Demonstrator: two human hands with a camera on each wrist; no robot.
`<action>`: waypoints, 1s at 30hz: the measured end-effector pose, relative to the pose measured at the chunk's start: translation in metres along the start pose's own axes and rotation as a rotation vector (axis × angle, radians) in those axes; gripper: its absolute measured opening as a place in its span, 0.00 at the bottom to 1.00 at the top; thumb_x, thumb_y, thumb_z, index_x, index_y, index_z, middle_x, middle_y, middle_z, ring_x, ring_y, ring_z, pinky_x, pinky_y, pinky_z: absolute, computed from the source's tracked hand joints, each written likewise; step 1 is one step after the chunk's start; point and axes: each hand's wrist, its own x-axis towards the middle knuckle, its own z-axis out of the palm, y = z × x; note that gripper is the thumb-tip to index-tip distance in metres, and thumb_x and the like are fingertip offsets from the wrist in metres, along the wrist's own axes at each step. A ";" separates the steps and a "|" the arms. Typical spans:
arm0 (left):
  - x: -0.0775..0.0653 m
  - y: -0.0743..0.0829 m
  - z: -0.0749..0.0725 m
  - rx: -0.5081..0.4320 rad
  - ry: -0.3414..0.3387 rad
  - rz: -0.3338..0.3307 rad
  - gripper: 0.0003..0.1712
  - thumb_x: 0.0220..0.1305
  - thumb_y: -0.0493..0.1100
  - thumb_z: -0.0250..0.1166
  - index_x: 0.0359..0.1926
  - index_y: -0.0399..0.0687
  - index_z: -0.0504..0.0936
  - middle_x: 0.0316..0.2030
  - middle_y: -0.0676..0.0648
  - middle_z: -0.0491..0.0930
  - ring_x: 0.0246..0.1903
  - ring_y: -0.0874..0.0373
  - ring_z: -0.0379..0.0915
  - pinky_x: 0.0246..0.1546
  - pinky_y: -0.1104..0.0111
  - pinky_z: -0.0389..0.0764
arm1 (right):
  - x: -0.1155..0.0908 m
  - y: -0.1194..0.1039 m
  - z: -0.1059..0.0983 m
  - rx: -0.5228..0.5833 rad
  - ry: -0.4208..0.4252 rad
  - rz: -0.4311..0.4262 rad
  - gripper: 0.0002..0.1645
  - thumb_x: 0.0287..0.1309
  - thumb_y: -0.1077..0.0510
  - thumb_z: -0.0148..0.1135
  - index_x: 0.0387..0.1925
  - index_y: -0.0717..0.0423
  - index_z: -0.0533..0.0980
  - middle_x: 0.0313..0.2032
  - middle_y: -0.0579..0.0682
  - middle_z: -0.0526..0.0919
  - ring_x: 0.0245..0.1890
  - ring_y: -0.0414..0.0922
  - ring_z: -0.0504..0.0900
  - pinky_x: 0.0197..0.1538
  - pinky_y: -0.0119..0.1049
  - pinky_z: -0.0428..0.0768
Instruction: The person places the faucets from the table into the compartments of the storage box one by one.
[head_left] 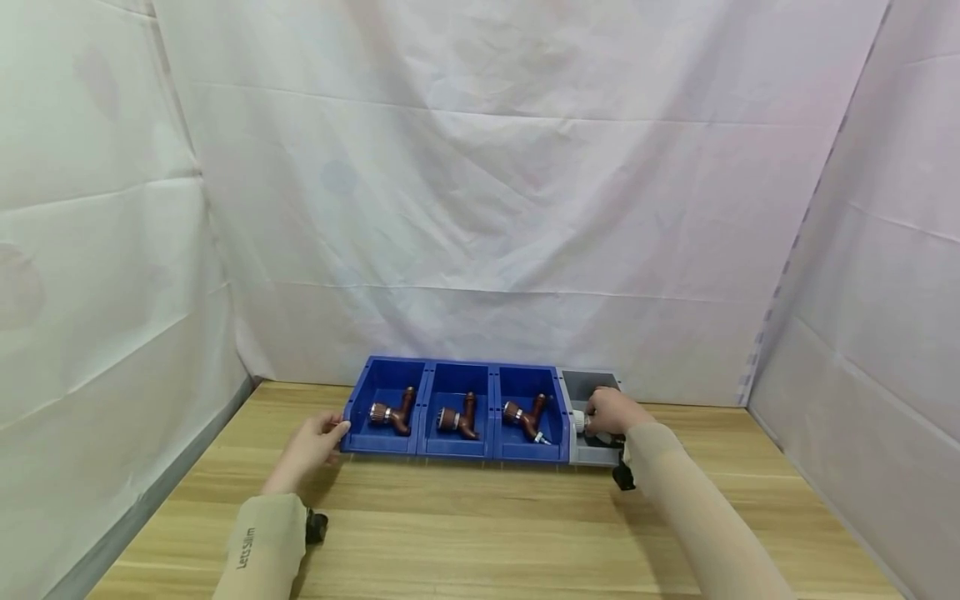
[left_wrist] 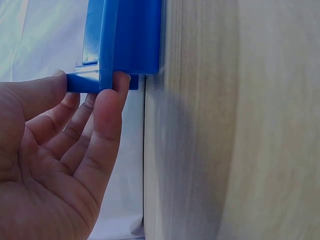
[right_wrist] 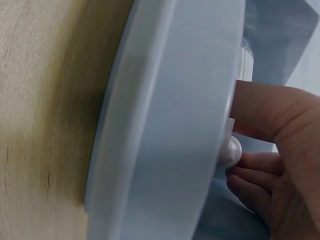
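My left hand [head_left: 311, 442] is at the front left corner of the leftmost blue bin [head_left: 375, 443]. In the left wrist view its thumb and fingers pinch the blue edge [left_wrist: 106, 50]. My right hand [head_left: 611, 410] reaches into the grey bin [head_left: 592, 456] at the row's right end. Its fingers hold a white fitting with a ribbed knob [head_left: 578, 422]; the right wrist view shows a rounded white end [right_wrist: 231, 152] at the fingertips. The bin's front wall [right_wrist: 185, 110] and the hand hide most of this fitting.
Three joined blue bins each hold a brown branched valve with a ribbed knob: left [head_left: 393, 414], middle [head_left: 459, 418] and right [head_left: 528, 417]. The right one has a silvery end. The row stands on a wooden table [head_left: 450, 533], before a white cloth backdrop [head_left: 480, 208].
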 end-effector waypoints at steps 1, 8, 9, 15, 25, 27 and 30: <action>0.000 0.000 0.000 0.003 -0.001 0.003 0.14 0.72 0.39 0.55 0.49 0.29 0.74 0.42 0.34 0.79 0.33 0.51 0.76 0.25 0.63 0.81 | 0.000 0.000 0.000 0.004 0.000 0.000 0.10 0.46 0.63 0.69 0.16 0.52 0.78 0.16 0.43 0.68 0.15 0.39 0.61 0.20 0.34 0.62; 0.001 0.000 0.000 0.013 -0.007 -0.004 0.15 0.72 0.40 0.55 0.50 0.29 0.74 0.42 0.34 0.79 0.33 0.51 0.76 0.26 0.62 0.82 | -0.001 0.000 -0.001 0.005 -0.014 0.003 0.11 0.47 0.64 0.68 0.15 0.51 0.78 0.14 0.42 0.68 0.13 0.39 0.61 0.19 0.33 0.61; 0.001 0.001 0.000 0.012 -0.007 -0.007 0.15 0.72 0.40 0.55 0.50 0.29 0.74 0.42 0.35 0.79 0.34 0.51 0.76 0.26 0.62 0.82 | -0.001 0.000 -0.001 0.005 -0.013 0.003 0.11 0.47 0.64 0.68 0.15 0.51 0.77 0.13 0.42 0.67 0.13 0.38 0.61 0.18 0.33 0.61; 0.001 0.003 -0.001 0.000 -0.009 0.006 0.16 0.72 0.40 0.55 0.50 0.28 0.74 0.41 0.34 0.79 0.33 0.51 0.77 0.26 0.61 0.82 | 0.000 0.000 0.000 0.010 -0.002 0.004 0.12 0.46 0.64 0.68 0.14 0.53 0.77 0.13 0.42 0.63 0.13 0.39 0.58 0.18 0.33 0.59; 0.000 -0.001 0.000 0.000 -0.002 0.002 0.14 0.72 0.39 0.55 0.49 0.29 0.74 0.41 0.36 0.79 0.33 0.51 0.76 0.26 0.62 0.81 | 0.002 -0.002 0.001 -0.016 -0.012 0.016 0.10 0.46 0.65 0.68 0.16 0.52 0.78 0.15 0.43 0.70 0.15 0.39 0.63 0.20 0.34 0.63; 0.000 -0.001 0.000 0.002 0.001 0.000 0.14 0.72 0.39 0.55 0.49 0.29 0.74 0.40 0.36 0.79 0.33 0.51 0.76 0.27 0.62 0.81 | 0.002 -0.002 0.001 -0.020 -0.011 0.017 0.10 0.45 0.65 0.68 0.16 0.53 0.77 0.15 0.43 0.70 0.15 0.40 0.62 0.21 0.34 0.63; 0.000 -0.001 0.000 0.016 0.004 -0.003 0.15 0.72 0.39 0.55 0.49 0.30 0.75 0.40 0.36 0.79 0.32 0.51 0.76 0.26 0.62 0.81 | 0.002 -0.003 0.001 -0.028 -0.014 0.019 0.09 0.45 0.66 0.68 0.17 0.53 0.78 0.16 0.44 0.71 0.16 0.40 0.63 0.21 0.34 0.64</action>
